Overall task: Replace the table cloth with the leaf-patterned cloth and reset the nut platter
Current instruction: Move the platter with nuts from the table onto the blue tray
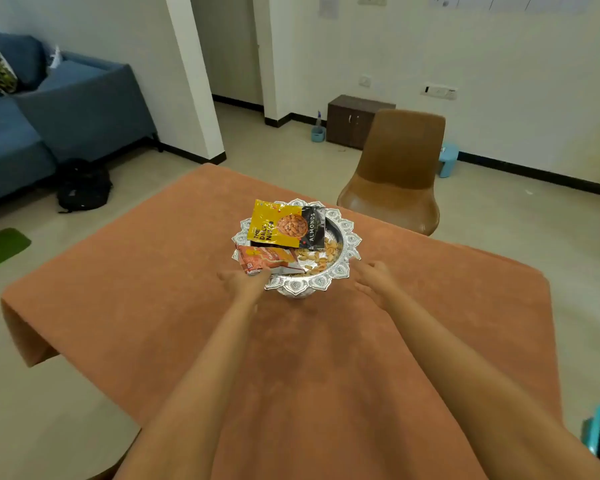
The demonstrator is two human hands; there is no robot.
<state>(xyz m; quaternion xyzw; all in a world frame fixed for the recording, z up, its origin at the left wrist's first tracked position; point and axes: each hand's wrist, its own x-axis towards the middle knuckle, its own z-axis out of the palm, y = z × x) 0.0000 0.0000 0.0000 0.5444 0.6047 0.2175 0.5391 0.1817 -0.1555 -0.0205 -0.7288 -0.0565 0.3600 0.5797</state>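
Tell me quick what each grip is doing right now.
Left grip: at the platter rim by the orange packet; cannot tell if it holds anything.
Right grip: open, fingers spread, holding nothing.

Plain orange-brown table cloth [187, 306]; silver nut platter [319, 281] with embossed petal rim; yellow-and-black almond packet [281, 223]; red-orange packet [264, 258].

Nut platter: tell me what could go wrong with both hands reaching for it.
The yellow packet and orange packet overhang the rim of the platter; a tilt could slide them off.
Loose nuts lie uncovered inside; an uneven lift by left hand and right hand might spill them.
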